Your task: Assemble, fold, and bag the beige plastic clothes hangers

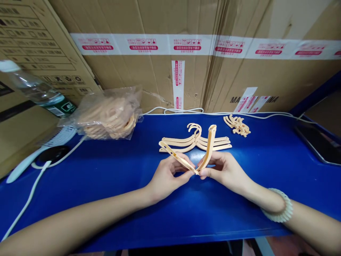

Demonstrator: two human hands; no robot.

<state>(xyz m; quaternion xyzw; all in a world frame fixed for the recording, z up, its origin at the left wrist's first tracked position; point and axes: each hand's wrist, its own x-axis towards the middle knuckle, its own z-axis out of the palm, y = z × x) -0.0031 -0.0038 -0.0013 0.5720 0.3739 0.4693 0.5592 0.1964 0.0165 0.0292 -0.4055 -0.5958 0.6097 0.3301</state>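
Over the blue desk, both hands pinch a folded hanger at its hinge, arms pointing up and away in a V.

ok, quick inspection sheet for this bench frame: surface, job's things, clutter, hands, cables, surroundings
Surface: blue table top, bare in front of the hands.
Job's things: folded hanger arms held in a V; finished hangers stacked behind; loose hooks at right rear; bag of parts at left rear.
Clutter: water bottle lying on its side at left; white fan; dark tablet at right edge.
Hands: left hand and right hand each pinch one arm near the joint; bracelet on right wrist.
Cables: white cable along the back edge; another from the fan.
Surroundings: taped cardboard boxes behind.
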